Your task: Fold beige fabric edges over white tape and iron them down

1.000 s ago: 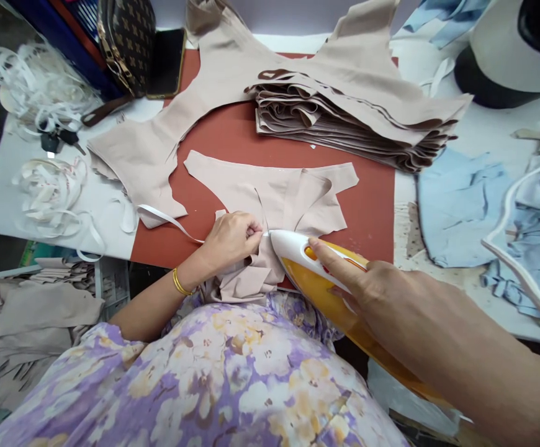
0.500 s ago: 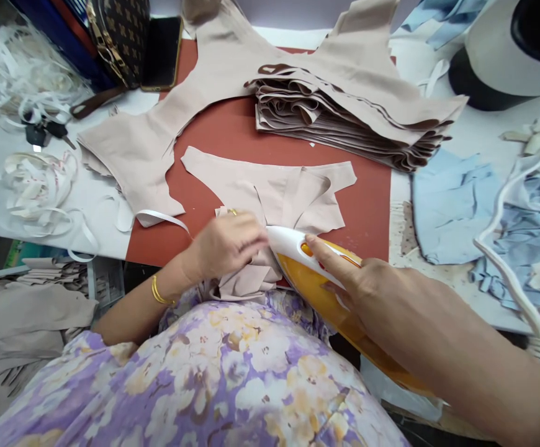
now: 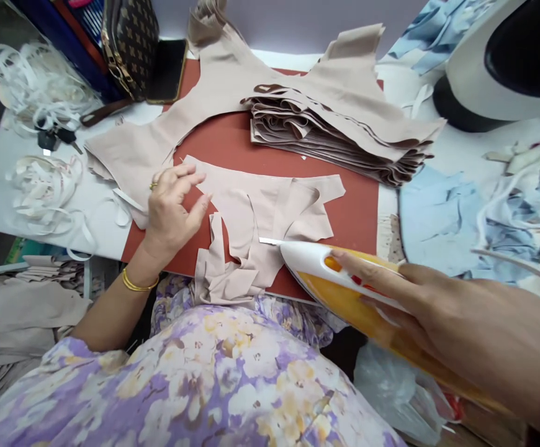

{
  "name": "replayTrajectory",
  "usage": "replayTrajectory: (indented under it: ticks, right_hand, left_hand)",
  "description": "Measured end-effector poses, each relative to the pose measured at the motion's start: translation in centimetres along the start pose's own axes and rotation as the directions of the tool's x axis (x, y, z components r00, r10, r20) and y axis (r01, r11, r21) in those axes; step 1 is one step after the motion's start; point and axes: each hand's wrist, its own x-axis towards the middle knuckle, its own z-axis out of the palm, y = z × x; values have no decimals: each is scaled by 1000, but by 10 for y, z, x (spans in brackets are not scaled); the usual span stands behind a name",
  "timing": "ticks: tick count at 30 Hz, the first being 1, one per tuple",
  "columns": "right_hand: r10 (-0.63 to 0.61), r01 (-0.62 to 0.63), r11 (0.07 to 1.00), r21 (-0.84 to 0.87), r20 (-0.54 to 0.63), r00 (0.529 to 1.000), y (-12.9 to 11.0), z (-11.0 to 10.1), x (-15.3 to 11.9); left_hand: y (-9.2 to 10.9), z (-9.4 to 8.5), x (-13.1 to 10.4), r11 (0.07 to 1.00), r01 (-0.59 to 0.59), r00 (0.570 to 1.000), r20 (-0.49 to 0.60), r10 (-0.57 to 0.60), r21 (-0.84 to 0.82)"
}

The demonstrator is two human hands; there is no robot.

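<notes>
My right hand [image 3: 419, 304] grips a yellow and white clothes iron [image 3: 326, 273], its tip pointing left over the beige cut fabric piece [image 3: 261, 211]. At that tip, a short white strip [image 3: 270, 241] lies on the fabric. My left hand [image 3: 174, 208], with its fingers apart and nothing held, hovers by the left end of the same piece. Nearest my body, the lower part of the fabric is crumpled at the edge of the red-brown board [image 3: 354, 217].
A folded stack of beige fabric [image 3: 326, 130] lies behind. To the left are white tape coils [image 3: 46, 186], keys [image 3: 53, 136], a phone [image 3: 170, 68] and a patterned pouch [image 3: 133, 43]. Blue fabric [image 3: 437, 217], a white cord [image 3: 488, 205] and a white-and-black machine [image 3: 484, 68] stand right.
My left hand has moved left and away from the iron's tip, its fingers now spread. The iron has shifted right, and the short white strip now shows on the fabric.
</notes>
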Motion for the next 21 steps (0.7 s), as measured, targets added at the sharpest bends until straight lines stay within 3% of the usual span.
replayTrajectory:
  ticks: [2, 4, 6, 10, 16, 18, 21]
  right_hand:
    - [4, 2, 999, -36, 172, 985, -2, -2, 21]
    - [35, -10, 997, -76, 335, 942, -8, -5, 45]
    - [34, -1, 997, -82, 407, 913, -17, -10, 68]
    - [37, -9, 997, -74, 387, 922, -30, -22, 95]
    - [111, -110, 994, -26, 396, 911, -26, -25, 79]
    - [125, -146, 989, 21, 404, 906, -29, -31, 78]
    - [120, -155, 985, 75, 346, 930, -37, -42, 87]
  left_hand:
    - [12, 8, 3, 999, -29, 999, 20, 30, -27]
    - [21, 14, 6, 998, -50, 998, 30, 51, -44]
    - [28, 18, 8, 998, -46, 998, 35, 48, -44]
    - [38, 20, 12, 997, -31, 997, 63, 36, -73]
    - [30, 10, 7, 997, 1, 1000, -16, -3, -74]
    - [30, 16, 6, 996, 14, 999, -40, -17, -87]
    - [46, 29, 12, 982, -57, 998, 8, 60, -180]
